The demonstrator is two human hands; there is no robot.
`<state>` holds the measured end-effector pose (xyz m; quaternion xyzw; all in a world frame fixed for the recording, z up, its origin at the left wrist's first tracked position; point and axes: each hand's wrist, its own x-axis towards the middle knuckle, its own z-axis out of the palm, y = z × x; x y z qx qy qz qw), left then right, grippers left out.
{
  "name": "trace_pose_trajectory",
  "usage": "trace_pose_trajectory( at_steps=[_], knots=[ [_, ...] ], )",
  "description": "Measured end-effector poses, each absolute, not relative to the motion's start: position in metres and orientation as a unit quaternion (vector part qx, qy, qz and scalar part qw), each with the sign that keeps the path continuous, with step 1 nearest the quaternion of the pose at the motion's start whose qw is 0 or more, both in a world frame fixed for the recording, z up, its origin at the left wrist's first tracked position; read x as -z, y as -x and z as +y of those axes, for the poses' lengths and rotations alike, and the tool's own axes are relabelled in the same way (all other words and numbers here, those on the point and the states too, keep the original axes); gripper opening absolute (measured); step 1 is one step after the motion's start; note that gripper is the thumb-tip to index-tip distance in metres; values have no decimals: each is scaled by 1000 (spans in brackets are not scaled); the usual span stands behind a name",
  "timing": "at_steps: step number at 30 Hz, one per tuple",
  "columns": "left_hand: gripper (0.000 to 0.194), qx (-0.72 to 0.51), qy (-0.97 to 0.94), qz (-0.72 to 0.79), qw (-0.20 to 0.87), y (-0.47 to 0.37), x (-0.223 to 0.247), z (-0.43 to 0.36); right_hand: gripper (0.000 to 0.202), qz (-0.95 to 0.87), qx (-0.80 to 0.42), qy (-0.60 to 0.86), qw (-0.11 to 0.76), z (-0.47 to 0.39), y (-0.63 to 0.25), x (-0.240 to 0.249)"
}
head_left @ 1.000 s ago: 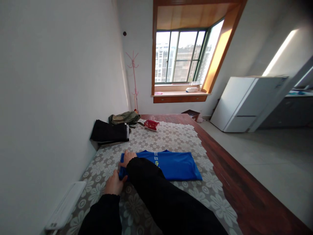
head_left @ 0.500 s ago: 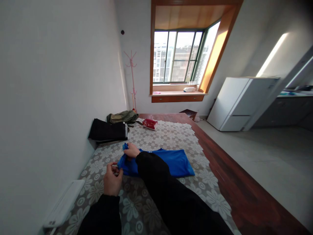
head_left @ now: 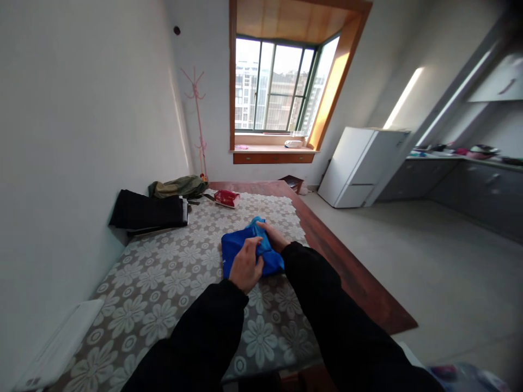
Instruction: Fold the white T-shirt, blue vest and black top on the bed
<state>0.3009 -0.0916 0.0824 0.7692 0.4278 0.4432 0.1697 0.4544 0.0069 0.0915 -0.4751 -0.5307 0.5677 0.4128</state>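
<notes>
Both hands clamped on folded blue fabric shirt (head_left: pixel 241 251): left hand (head_left: pixel 246 267) near edge, right hand (head_left: pixel 274 238) far edge, floral tablecloth (head_left: pixel 163 283) underneath.

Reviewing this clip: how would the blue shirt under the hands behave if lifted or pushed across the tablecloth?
The blue shirt is probably floppy: it bunches up under the left hand and right hand. It looks thin, so likely light. Lifted by one edge, its folds would probably fall open. Pushed, it may drag on the lacy tablecloth rather than slide cleanly.

Shirt (head_left: pixel 235 247) on table (head_left: pixel 171 283); folded garment (head_left: pixel 149 211) behind, left.
</notes>
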Motion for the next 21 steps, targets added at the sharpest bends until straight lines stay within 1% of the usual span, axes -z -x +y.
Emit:
trace_pose_trajectory(
  at_steps=[3, 5, 6, 8, 10, 12, 13, 15, 17, 18, 21],
  knots=[
    [59, -375, -803, 397, 241, -328, -56, -89, 48, -554, -502, 527, 405, -9, -496, -72],
    [59, -333, -815, 401, 252, -328, -44, -87, 61, -578, -460, 548, 393, -13, -511, -61],
    [55, -317, -822, 403, 249, -324, -39, -86, 65, -591, -442, 553, 386, -13, -516, -57],
    [45, -299, -829, 406, 242, -310, -34, -81, 63, -619, -411, 556, 373, -10, -522, -49],
    [39, -277, -839, 409, 230, -293, -32, -76, 53, -647, -381, 554, 360, -7, -525, -41],
    [39, -236, -852, 427, 190, -278, -29, -71, 41, -667, -350, 558, 347, -7, -525, -33],
    [41, -214, -856, 442, 164, -271, -26, -69, 39, -674, -335, 563, 342, -7, -526, -29],
    [47, -184, -851, 476, 121, -263, -18, -65, 46, -677, -302, 580, 339, -11, -527, -22],
    [52, -179, -841, 498, 110, -259, -7, -64, 58, -667, -267, 608, 338, -15, -528, -16],
    [53, -180, -838, 503, 110, -258, -2, -63, 60, -660, -247, 630, 326, -17, -530, -14],
    [54, -189, -835, 504, 113, -258, 9, -62, 58, -642, -199, 691, 266, -22, -532, -9]
  ],
)
